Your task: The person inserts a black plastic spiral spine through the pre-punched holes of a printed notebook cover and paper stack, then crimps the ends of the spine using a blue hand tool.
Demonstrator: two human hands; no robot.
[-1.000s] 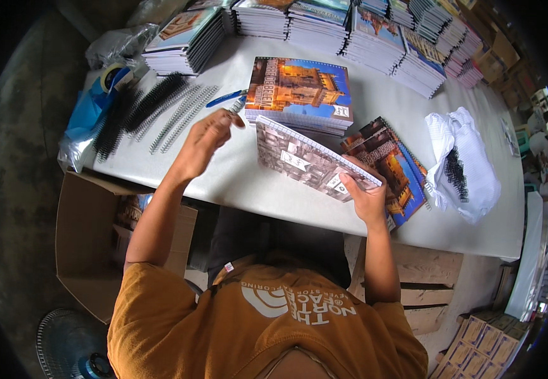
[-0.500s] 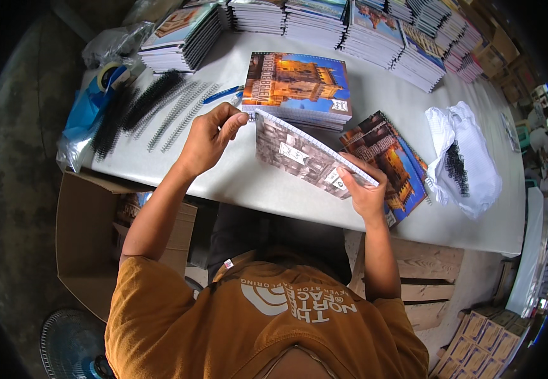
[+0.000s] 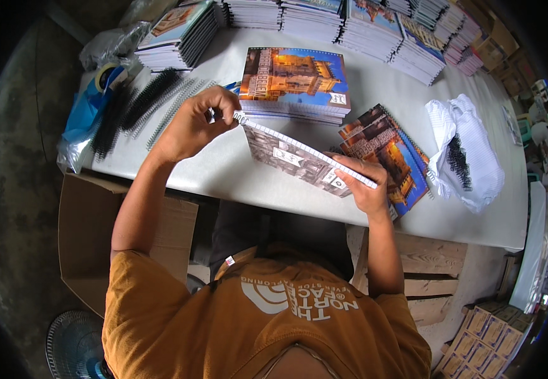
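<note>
I hold a notebook (image 3: 296,161) tilted above the white table (image 3: 223,174), its punched edge facing up. My right hand (image 3: 362,183) grips the notebook's right end. My left hand (image 3: 195,123) pinches a spiral binding coil (image 3: 239,118) at the notebook's left corner. Just behind lies a stack of notebooks with an orange building on the cover (image 3: 296,85). To the right, beside my right hand, rests a bound notebook (image 3: 391,155).
Black and silver coils (image 3: 141,107) lie at the table's left, next to a blue bag (image 3: 84,120). A white bag with black coils (image 3: 466,155) sits at the right. Notebook stacks (image 3: 349,22) line the far edge. A cardboard box (image 3: 90,234) stands below the table.
My left hand has come in from the coils on the left to the notebook's left corner with a coil. The notebook has been tipped up a little more.
</note>
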